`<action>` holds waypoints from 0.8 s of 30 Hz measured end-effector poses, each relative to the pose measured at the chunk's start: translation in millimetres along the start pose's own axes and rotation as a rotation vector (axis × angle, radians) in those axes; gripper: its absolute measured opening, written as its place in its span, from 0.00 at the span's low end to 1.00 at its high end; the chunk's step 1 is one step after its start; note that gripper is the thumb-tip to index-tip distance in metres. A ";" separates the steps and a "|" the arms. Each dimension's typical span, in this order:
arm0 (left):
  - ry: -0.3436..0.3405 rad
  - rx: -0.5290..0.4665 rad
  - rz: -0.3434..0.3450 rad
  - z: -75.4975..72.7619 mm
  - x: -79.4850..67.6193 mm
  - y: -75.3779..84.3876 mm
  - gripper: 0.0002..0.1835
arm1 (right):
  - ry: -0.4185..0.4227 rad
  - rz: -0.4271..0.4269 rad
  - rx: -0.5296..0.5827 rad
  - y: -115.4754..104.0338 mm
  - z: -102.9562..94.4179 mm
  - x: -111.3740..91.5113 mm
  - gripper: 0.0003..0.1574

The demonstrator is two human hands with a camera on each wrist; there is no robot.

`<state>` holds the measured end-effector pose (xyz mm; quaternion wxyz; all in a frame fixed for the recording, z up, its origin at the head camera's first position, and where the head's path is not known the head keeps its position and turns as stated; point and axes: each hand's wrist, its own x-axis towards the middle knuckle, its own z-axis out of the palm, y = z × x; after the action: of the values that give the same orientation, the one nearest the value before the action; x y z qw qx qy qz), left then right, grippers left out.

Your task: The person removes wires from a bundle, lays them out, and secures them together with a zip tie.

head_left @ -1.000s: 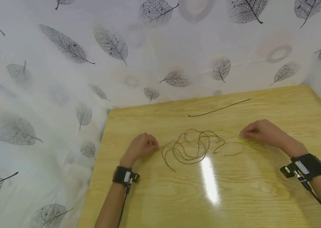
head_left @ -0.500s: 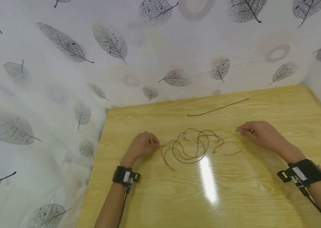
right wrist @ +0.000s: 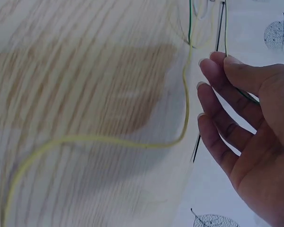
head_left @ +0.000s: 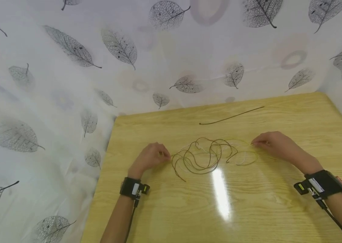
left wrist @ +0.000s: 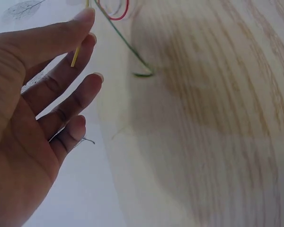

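Across a wood-grain table [head_left: 165, 209], a person's left hand [head_left: 149, 156] is pinching the end of a yellow wire [left wrist: 75, 57] between thumb and forefinger, while the right hand [head_left: 275, 145] is holding a green wire [right wrist: 226, 28] in a similar pinch, the remaining fingers of both bending loosely. Between the hands, a tangle of thin coloured wires [head_left: 210, 155] is lying in loops, and a single dark wire [head_left: 231, 116] is stretching near the far edge.
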<state>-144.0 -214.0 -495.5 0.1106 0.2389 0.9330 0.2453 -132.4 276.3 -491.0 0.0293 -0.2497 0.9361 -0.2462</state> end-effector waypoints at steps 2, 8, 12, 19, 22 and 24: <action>-0.001 0.017 -0.006 3.6 1.4 0.5 0.03 | -0.022 0.014 0.012 -3.3 4.6 3.0 0.10; -0.017 0.038 0.052 4.2 5.3 6.0 0.05 | -0.033 -0.024 0.030 -12.5 11.7 7.9 0.16; -0.022 0.054 0.095 -0.6 9.2 10.5 0.09 | 0.034 -0.065 0.078 -14.6 11.0 9.5 0.20; 0.050 0.103 0.174 -4.1 16.4 9.7 0.14 | 0.155 0.015 0.186 -12.0 8.7 19.1 0.20; 0.071 0.095 0.178 -3.3 18.7 9.0 0.14 | 0.142 0.042 0.190 -9.7 10.4 22.7 0.20; 0.076 0.095 0.175 -2.9 20.4 8.8 0.14 | 0.133 0.051 0.186 -8.4 11.9 26.4 0.20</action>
<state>-159.1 -198.3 -490.3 0.0417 0.3151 0.9226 0.2185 -149.5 252.0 -495.6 -0.0036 -0.2051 0.9151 -0.3473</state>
